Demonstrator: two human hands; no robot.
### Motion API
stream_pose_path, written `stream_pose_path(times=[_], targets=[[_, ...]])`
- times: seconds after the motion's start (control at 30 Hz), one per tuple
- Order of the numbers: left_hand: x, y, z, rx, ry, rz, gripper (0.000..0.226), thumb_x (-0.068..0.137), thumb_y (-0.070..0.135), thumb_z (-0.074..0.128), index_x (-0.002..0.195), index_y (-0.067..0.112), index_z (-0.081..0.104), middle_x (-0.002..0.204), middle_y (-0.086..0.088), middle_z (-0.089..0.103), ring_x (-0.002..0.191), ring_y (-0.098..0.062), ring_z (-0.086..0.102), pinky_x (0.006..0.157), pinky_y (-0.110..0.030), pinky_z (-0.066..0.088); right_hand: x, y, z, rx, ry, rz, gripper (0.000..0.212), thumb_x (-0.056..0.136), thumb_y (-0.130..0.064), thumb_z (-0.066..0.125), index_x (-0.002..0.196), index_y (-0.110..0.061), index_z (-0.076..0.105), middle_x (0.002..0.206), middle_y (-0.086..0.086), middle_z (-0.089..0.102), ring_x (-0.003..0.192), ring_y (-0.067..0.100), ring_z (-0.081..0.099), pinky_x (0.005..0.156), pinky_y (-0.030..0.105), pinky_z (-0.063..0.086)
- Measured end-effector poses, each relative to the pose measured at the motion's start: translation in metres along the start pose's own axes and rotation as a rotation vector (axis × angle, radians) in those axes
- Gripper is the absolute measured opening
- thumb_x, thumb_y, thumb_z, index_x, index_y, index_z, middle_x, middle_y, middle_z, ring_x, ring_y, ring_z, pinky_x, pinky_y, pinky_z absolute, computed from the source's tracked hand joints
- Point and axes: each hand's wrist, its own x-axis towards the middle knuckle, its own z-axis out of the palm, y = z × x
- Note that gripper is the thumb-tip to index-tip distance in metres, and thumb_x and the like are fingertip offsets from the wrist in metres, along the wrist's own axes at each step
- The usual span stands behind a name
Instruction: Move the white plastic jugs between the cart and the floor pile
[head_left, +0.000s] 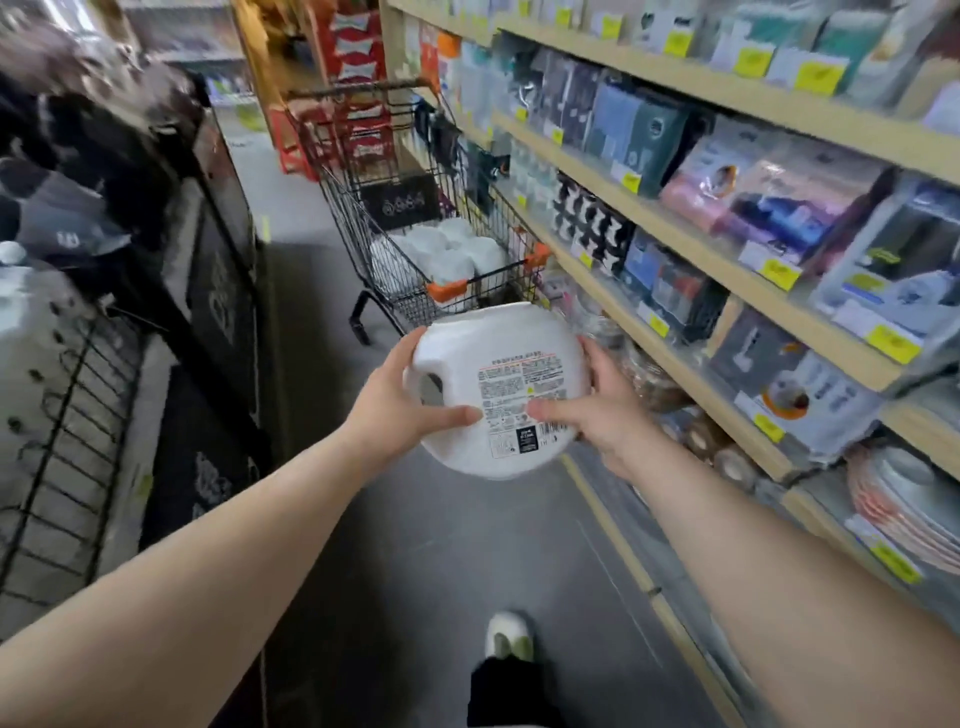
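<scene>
At the bottom centre of the frame I am seeing a shoe (509, 635) stepping on the grey floor (415, 545). Above it, in mid-frame, the left hand (402, 402) and the right hand (597, 410) are gripping a white jug (493, 384) between them, held in the air and turned label-up. The left fingers are curling round the handle end with the thumb across the face; the right fingers are wrapping the opposite edge. Just beyond, toward upper centre, a shopping cart (415, 234) is standing beside the shelves (727, 249) on the right, white packs (441, 254) lying in its basket. My judgement: the smooth, bulky jug is riding on side pressure alone, so it could slip and drop on the cart rim or floor.
</scene>
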Motion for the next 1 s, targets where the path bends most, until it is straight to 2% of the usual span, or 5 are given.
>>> stream_pose_path(times=[0.23, 0.47, 0.63, 0.8, 1.0], targets=[[0.124, -0.004, -0.039, 0.007, 0.165, -0.05, 0.105, 0.049, 0.032, 0.096, 0.137, 0.045, 0.04, 0.123, 0.011, 0.06, 0.117, -0.014, 0.055, 0.1, -0.045, 0.05, 0.161, -0.034, 0.035, -0.004, -0.198, 0.041, 0.142, 0.019, -0.029, 0.096, 0.147, -0.03, 0.034, 0.129, -0.001, 0.061, 0.116, 0.02, 0.06, 0.099, 0.05, 0.05], [0.228, -0.017, -0.091, 0.035, 0.25, -0.019, 0.09, 0.056, 0.019, 0.094, 0.118, 0.056, 0.041, 0.115, 0.019, 0.06, 0.109, -0.006, 0.057, 0.097, -0.041, 0.052, 0.285, -0.055, 0.09, -0.06, -0.278, 0.043, 0.125, 0.039, -0.011, 0.09, 0.149, -0.025, 0.031, 0.129, -0.001, 0.059, 0.116, 0.019, 0.059, 0.098, 0.05, 0.051], [0.317, -0.043, -0.134, 0.1, 0.175, 0.034, 0.087, 0.059, 0.018, 0.092, 0.12, 0.052, 0.04, 0.111, 0.023, 0.057, 0.107, 0.001, 0.055, 0.096, -0.037, 0.052, 0.37, -0.048, 0.134, -0.02, -0.227, 0.058, 0.117, 0.047, 0.004, 0.087, 0.146, -0.027, 0.034, 0.128, 0.0, 0.06, 0.115, 0.021, 0.059, 0.095, 0.052, 0.052], [0.436, -0.066, -0.183, 0.257, 0.056, 0.052, 0.102, 0.051, 0.043, 0.09, 0.136, 0.049, 0.033, 0.126, 0.008, 0.05, 0.126, -0.022, 0.042, 0.106, -0.053, 0.041, 0.455, -0.05, 0.175, 0.044, -0.078, 0.093, 0.117, 0.052, 0.015, 0.082, 0.148, -0.025, 0.03, 0.129, 0.003, 0.059, 0.117, 0.023, 0.058, 0.093, 0.045, 0.053], [0.556, -0.073, -0.197, 0.318, -0.15, 0.098, 0.101, 0.052, 0.044, 0.089, 0.136, 0.045, 0.034, 0.121, 0.025, 0.048, 0.128, -0.021, 0.041, 0.108, -0.053, 0.038, 0.527, -0.046, 0.185, 0.08, 0.107, 0.136, 0.118, 0.052, 0.014, 0.083, 0.149, -0.026, 0.028, 0.125, -0.002, 0.06, 0.117, 0.022, 0.057, 0.097, 0.05, 0.05]])
